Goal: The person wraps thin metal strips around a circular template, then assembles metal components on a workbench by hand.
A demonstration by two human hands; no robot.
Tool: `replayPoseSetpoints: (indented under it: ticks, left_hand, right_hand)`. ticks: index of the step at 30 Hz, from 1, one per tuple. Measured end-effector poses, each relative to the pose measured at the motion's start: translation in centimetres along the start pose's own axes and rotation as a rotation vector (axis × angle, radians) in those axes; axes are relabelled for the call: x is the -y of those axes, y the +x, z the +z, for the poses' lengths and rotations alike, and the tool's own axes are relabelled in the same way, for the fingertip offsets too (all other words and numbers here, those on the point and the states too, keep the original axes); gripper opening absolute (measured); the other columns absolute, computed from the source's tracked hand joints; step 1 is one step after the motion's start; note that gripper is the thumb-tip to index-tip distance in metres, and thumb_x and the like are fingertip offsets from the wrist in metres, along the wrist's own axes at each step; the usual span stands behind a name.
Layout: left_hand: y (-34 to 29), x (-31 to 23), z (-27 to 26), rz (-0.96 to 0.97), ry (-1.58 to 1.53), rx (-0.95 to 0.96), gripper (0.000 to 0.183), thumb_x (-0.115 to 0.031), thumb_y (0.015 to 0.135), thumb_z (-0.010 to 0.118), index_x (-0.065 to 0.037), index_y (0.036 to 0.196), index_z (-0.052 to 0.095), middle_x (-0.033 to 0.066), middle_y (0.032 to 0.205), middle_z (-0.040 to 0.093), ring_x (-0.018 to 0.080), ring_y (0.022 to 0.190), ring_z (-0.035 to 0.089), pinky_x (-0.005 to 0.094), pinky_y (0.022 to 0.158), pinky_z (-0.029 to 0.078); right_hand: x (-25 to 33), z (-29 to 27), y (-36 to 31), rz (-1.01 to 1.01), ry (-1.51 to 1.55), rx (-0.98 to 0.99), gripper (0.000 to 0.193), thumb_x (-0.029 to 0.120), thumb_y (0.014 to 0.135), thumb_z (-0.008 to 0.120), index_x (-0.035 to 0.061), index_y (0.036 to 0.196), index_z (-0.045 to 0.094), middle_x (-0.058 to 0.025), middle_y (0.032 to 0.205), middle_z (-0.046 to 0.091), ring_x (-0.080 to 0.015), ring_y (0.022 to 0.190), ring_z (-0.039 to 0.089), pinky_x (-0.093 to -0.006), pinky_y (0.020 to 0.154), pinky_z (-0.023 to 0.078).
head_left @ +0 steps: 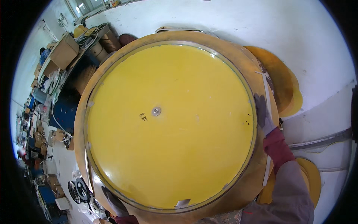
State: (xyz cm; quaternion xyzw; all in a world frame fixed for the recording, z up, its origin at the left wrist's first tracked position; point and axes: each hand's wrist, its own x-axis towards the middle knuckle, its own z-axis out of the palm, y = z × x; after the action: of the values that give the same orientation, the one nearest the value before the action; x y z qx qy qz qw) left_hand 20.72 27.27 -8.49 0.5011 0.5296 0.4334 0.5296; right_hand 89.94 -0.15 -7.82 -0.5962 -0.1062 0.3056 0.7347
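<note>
A large yellow disc [179,149] lies in front of me, ringed by a thin metal hoop [256,127]. At its middle sits a small round metal fitting [156,111], with dark handwriting beside it. Beneath it is a wider brown round board [220,203]. My right hand [264,115], in a grey glove, rests at the hoop's right side with its fingers stretched along the edge. My left hand [115,203], gloved too, touches the hoop at the lower left, fingers extended. A small silvery patch [182,203] shows near the disc's front edge.
A narrow pale strip [267,149] lies on the board's right side. Yellow-brown discs [274,74] lean by the white wall. To the left stand a cardboard box [64,51], a cluttered bench and black ring-shaped parts [82,189]. A long grey strip [320,140] extends to the right.
</note>
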Motion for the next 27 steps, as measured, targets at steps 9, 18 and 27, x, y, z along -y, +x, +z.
replayPoseSetpoints:
  ticks: [9, 18, 27]
  left_hand:
    - [-10.8, -0.7, 1.9, 0.026, 0.266, -0.151, 0.063, -0.017, 0.093, 0.045, 0.001, 0.148, 0.019, 0.0160, 0.153, 0.023, 0.0279, 0.141, 0.022, 0.0376, 0.115, 0.018]
    - [-26.8, -0.1, 6.2, 0.104, 1.110, 0.159, 0.076, -0.037, 0.084, 0.060, 0.004, 0.141, 0.030, 0.0269, 0.149, 0.023, 0.0422, 0.141, 0.017, 0.0504, 0.115, 0.015]
    - [-21.6, 0.3, 1.3, 0.362, 0.983, 0.210, 0.077, -0.040, 0.085, 0.059, 0.006, 0.139, 0.031, 0.0259, 0.149, 0.024, 0.0392, 0.141, 0.019, 0.0474, 0.116, 0.015]
  right_hand:
    - [1.7, -3.8, 1.0, -0.133, -0.237, 0.422, 0.054, 0.033, 0.104, 0.032, 0.0051, 0.149, 0.022, -0.0100, 0.152, 0.027, -0.0211, 0.138, 0.030, -0.0310, 0.114, 0.026]
    - [-7.1, -10.0, -24.1, -0.756, -2.111, -0.099, 0.056, 0.036, 0.095, 0.055, 0.0026, 0.137, 0.042, -0.0263, 0.124, 0.052, -0.0361, 0.114, 0.053, -0.0424, 0.092, 0.046]
    - [-1.7, -6.5, -31.4, 0.091, -1.257, -0.307, 0.041, 0.029, 0.094, 0.056, 0.0050, 0.127, 0.056, -0.0181, 0.110, 0.064, -0.0347, 0.093, 0.061, -0.0366, 0.074, 0.052]
